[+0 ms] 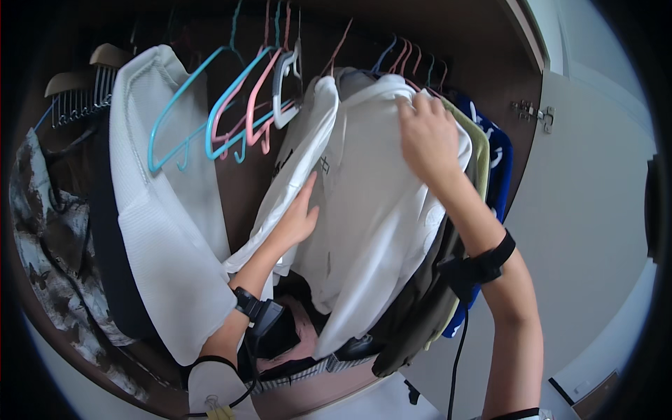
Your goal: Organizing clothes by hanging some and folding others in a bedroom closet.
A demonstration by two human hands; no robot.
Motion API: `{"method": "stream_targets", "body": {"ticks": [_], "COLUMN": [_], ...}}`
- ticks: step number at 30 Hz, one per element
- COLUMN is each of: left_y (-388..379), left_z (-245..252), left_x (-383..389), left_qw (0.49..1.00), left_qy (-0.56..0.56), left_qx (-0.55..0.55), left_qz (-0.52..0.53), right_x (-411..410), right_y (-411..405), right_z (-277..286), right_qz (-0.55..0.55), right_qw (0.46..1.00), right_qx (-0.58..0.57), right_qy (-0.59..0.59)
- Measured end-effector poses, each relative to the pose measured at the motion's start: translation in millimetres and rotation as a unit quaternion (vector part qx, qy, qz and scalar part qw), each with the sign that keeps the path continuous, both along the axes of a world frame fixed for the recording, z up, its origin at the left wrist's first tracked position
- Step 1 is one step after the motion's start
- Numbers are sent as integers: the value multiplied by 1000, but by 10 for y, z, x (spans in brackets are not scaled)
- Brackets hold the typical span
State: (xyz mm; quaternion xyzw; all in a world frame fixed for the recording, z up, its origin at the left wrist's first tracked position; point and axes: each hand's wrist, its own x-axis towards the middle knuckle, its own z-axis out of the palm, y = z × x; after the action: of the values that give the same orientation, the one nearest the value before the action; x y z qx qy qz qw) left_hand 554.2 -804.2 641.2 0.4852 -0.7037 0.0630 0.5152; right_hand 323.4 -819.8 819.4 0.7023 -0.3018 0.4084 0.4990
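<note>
A white hooded garment [367, 173] hangs in the middle of a wardrobe. My right hand [429, 131] is at its shoulder near the hanger, fingers bent over the fabric, their tips partly hidden. My left hand [298, 216] lies against a white shirt [310, 142] just left of the hooded garment. Its index finger is stretched upward and its thumb stands apart; the remaining fingers are mostly hidden. The shirt hangs edge-on from a pink hanger [341, 42] and carries dark print. A black strap with a small device and cable circles each wrist.
Bare blue hangers [185, 105], pink ones and a grey-white one [285, 89] hang to the left. Beyond them is a white textured garment [157, 210]. Green [480, 152] and blue garments [501, 163] hang at right, beside the open wardrobe door [577, 210]. Folded pink cloth [302, 325] lies below.
</note>
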Motion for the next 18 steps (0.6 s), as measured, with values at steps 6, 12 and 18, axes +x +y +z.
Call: {"method": "stream_targets", "body": {"ticks": [6, 12, 18], "left_y": [-742, -748, 53], "left_z": [-362, -540, -495], "left_x": [64, 898, 2266], "left_qw": [998, 977, 940], "left_qy": [54, 62, -1], "left_qx": [2, -4, -85], "left_qz": [28, 204, 329], "right_x": [484, -195, 164], "right_y": [-137, -1551, -1264], "right_z": [-1059, -1509, -1246], "right_qz": [-49, -437, -429], "right_qw": [954, 826, 813], "right_qx": [156, 253, 329], "right_qy": [253, 252, 217]}}
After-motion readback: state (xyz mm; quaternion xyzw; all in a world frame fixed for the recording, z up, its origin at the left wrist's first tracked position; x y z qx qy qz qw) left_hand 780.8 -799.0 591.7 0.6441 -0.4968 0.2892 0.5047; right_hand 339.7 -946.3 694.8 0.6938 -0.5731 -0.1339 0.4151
